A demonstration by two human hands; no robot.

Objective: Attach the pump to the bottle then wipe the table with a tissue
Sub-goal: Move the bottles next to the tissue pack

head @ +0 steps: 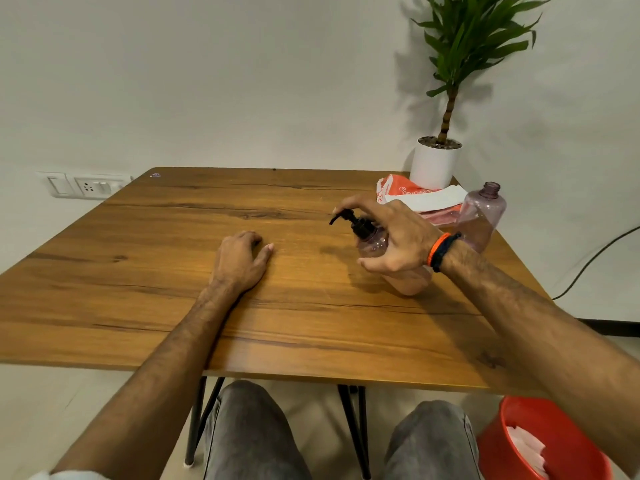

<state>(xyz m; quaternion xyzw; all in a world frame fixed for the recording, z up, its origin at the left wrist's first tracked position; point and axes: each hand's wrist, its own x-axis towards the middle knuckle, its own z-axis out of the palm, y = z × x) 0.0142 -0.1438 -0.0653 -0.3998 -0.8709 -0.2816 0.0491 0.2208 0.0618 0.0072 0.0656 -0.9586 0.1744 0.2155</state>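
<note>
pale walls close in behind a wooden bench point(173, 271) on black hairpin legs, with a switch and socket plate point(85, 184) on the wall at about ten o'clock. at two o'clock a potted plant point(437, 161) in a white pot stands on the far corner, touching a torn orange tissue pack point(412, 197) with a white tissue lying on top. just beside the pack, at the right edge, a second clear pinkish bottle point(483, 213) stands upright with its neck open and no cap.

the person sits facing the bench, knees in grey trousers showing below its near edge. their right hand point(391, 237) is over the bottle point(377, 245) at about one o'clock, fingers arched and loosely curled above the black pump point(353, 221), which sits on the bottle's neck with its spout pointing left. the thumb is spread low by the bottle's body; whether the fingers actually press the pump head i cannot tell. orange and dark bands point(443, 251) circle that wrist.

their left hand point(242, 261) rests palm down near the bench's middle, fingers relaxed, holding nothing.

at five o'clock on the floor, a red bin point(519, 445) holds white tissue.
</note>
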